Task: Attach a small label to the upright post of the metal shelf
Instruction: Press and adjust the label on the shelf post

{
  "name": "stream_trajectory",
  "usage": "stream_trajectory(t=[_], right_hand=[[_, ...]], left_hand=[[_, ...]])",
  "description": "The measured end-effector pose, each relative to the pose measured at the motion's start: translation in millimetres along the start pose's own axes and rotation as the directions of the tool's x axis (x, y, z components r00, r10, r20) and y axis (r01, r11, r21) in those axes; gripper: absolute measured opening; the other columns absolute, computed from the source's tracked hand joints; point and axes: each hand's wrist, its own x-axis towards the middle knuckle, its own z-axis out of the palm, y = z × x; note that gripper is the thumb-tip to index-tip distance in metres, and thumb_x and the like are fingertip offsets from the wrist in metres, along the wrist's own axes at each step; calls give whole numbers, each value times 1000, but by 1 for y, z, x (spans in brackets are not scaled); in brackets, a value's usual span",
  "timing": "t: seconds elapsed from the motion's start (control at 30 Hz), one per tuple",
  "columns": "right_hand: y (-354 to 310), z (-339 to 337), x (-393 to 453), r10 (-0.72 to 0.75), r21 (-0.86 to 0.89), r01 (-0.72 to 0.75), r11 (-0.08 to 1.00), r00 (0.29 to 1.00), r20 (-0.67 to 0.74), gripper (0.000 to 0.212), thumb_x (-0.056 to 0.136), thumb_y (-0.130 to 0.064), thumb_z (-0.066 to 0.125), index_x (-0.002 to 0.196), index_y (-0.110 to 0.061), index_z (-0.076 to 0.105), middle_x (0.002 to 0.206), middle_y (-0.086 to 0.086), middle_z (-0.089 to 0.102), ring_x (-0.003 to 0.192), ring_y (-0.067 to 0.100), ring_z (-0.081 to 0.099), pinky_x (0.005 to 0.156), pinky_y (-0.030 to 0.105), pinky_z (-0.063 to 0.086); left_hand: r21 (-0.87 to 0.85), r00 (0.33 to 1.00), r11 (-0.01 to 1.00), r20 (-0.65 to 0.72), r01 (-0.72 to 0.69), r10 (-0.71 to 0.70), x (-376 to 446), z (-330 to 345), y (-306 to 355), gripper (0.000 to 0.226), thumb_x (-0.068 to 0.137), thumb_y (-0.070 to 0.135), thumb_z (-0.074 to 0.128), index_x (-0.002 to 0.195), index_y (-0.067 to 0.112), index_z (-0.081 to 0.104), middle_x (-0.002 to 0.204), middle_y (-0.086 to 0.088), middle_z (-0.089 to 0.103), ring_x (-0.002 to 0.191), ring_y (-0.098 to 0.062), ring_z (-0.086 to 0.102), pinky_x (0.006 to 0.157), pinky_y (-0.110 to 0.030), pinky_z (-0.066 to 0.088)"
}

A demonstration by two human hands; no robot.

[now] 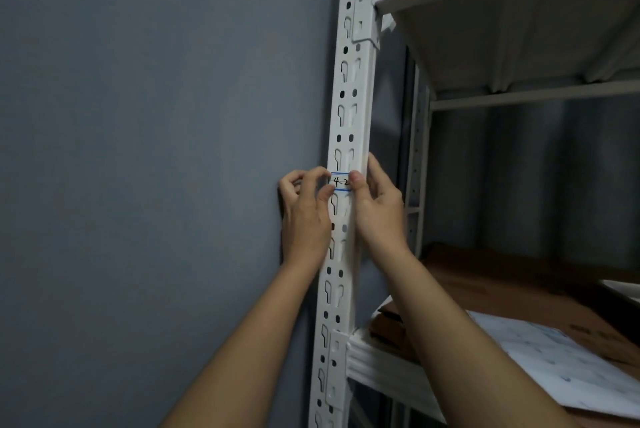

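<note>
Label (pixel 340 181): long axis across upright post (pixel 349 122). Left hand (pixel 306 209) pinches left end; right hand (pixel 375 199) thumb presses right end.

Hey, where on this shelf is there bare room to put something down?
Little bare room shows. The lower shelf is crowded with flat cardboard and a white sheet. Only its front lip beside the post looks bare. Both hands, left and right, are busy at the label.
</note>
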Motion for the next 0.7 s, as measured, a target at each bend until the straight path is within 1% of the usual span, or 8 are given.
stream_trajectory(t=[0.1, 0.2, 0.27, 0.33, 0.47, 0.57, 0.6, 0.7], right_hand=[[0, 1, 0, 14, 1, -14, 1000, 1000, -10, 46, 93, -35, 54, 139, -35, 46, 115, -10, 68, 102, 8, 65, 97, 43, 50], [0, 3, -2, 25, -8, -26, 1000, 999, -29, 46, 91, -40, 53, 136, -40, 46, 111, -14, 68, 101, 7, 65, 96, 43, 50], [-2, 5, -2, 32, -13, -33, 999, 999, -26, 47, 89, -42, 52, 135, -41, 46, 112, -14, 69, 102, 7, 65, 97, 44, 50], [-3, 4, -2, 38, -17, -38, 999, 999, -18, 45, 91, -40, 53, 135, -41, 47, 112, -14, 69, 102, 7, 65, 96, 43, 50], [-5, 2, -4, 47, -25, -48, 999, 999, -22, 46, 92, -38, 53, 137, -39, 46, 113, -12, 69, 102, 7, 65, 96, 43, 50], [-6, 4, -5, 59, -35, -60, 998, 998, -39, 45, 93, -37, 53, 138, -38, 46, 115, -11, 68, 106, 9, 63, 98, 42, 49], [-5, 5, -5, 60, -37, -62, 997, 997, -47, 45, 93, -37, 53, 137, -39, 46, 116, -11, 68, 106, 9, 63, 98, 43, 49], [-4, 6, -5, 63, -32, -65, 997, 996, -59, 45, 93, -38, 53, 138, -39, 45, 121, -11, 66, 108, 10, 63, 98, 43, 49]], left_hand=[[-33, 999, 999, 38, 21, -20, 1, -2, 0, 14, 97, 23, 48, 109, 25, 54, 105, 9, 33, 88, 0, 51, 83, -23, 43], [24, 988, 998, 144, 53, -56, 7, -6, 0, 9, 98, 30, 44, 97, 39, 45, 99, 13, 33, 88, -8, 53, 84, -37, 48], [80, 983, 996, 173, 50, -63, 8, -9, 0, 7, 98, 32, 43, 94, 37, 44, 98, 13, 32, 86, -11, 53, 84, -42, 48], [69, 989, 997, 139, 43, -53, 8, -10, 1, 4, 96, 30, 47, 97, 33, 46, 103, 10, 31, 86, -8, 53, 84, -41, 49], [60, 997, 998, 65, -34, 30, 7, -10, 1, 19, 94, 25, 54, 108, 37, 48, 115, 6, 28, 94, -9, 51, 80, -32, 49], [61, 998, 996, 14, -65, 65, 2, -5, 0, 17, 95, 22, 53, 110, 23, 59, 112, 7, 29, 98, -6, 45, 81, -24, 41], [52, 998, 997, 6, -61, 61, 1, -4, 0, 16, 95, 21, 52, 109, 24, 59, 112, 8, 29, 100, -8, 47, 82, -23, 40], [-6, 999, 1000, 18, -30, 30, 1, -1, 1, 21, 96, 20, 50, 103, 39, 50, 109, 7, 31, 101, -16, 54, 83, -28, 44]])
